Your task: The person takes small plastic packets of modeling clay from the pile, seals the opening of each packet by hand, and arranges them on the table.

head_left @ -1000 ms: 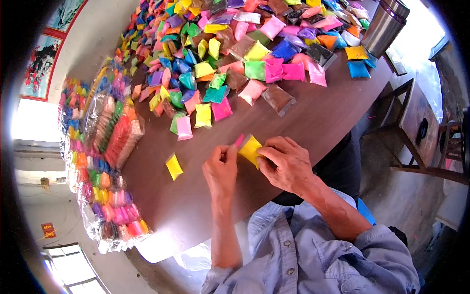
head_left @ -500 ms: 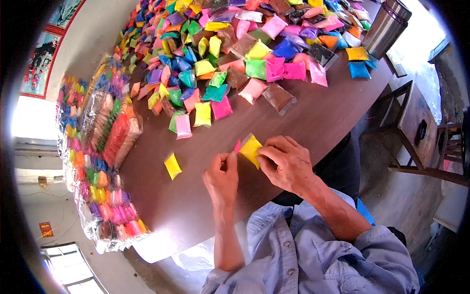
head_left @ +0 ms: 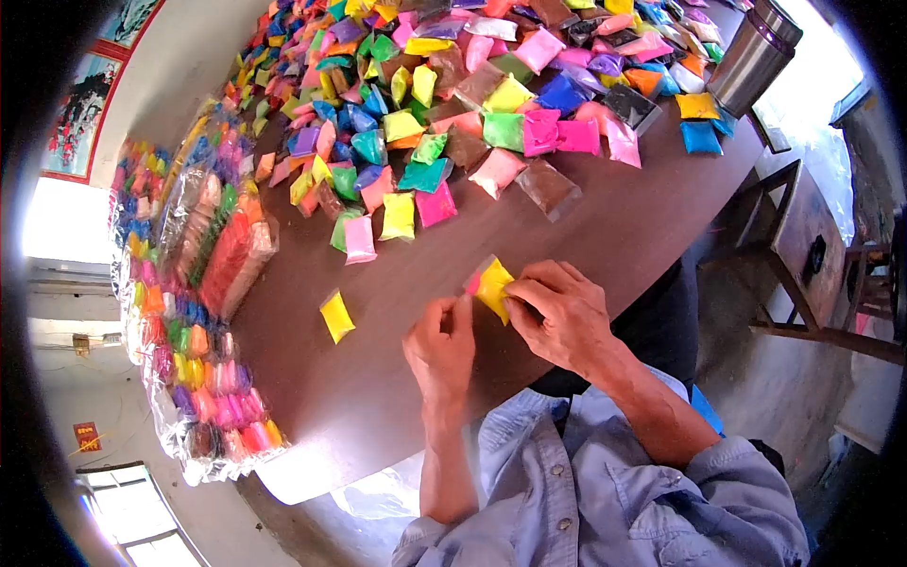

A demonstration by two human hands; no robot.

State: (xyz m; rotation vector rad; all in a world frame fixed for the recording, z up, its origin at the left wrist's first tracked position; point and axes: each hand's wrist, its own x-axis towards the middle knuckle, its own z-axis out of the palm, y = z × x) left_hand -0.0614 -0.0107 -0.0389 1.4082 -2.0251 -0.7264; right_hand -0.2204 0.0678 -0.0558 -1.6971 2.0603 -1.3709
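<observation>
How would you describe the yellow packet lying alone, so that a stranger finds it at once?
On the brown table, find the bare stretch between the clear-wrapped bundles at left and the person's left hand. The yellow packet lies there, slanted. It is the one lying alone, neither in the colourful pile nor held by the right hand.

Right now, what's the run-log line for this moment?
left hand: pinching pink piece | right hand: pinching yellow packet | table: lone yellow packet, packet pile

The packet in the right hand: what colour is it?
The packet is yellow, seen best in the head view.
</observation>
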